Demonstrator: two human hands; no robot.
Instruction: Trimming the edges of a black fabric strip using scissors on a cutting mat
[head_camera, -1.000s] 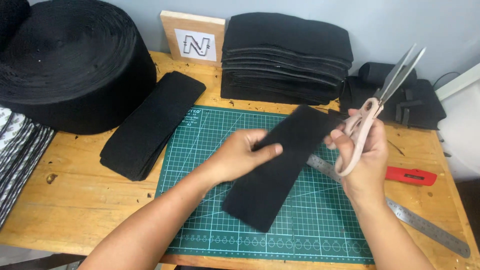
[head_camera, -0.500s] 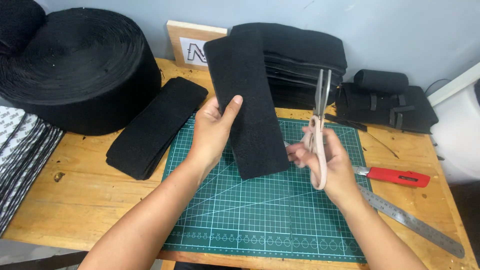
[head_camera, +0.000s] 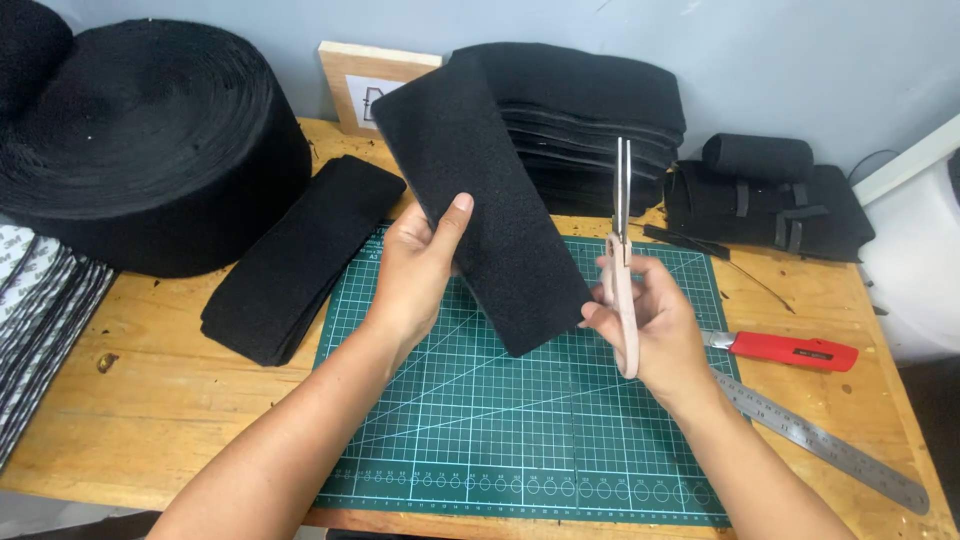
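**Felt strip and scissors held above cutting mat**

Wooden bench (head_camera: 150, 420) carries a green cutting mat (head_camera: 480, 440). We note our left hand (head_camera: 415, 275) pinching a black felt strip (head_camera: 480, 190) raised over it. Our right hand (head_camera: 650, 325) grips scissors (head_camera: 622, 260), blades nearly closed and upright beside the strip; a loose hold risks snagging.

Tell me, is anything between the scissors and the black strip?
Nothing visible. The right hand holds the scissors upright, blades closed, just right of the black strip that the left hand holds above the green mat. Only open air separates them.
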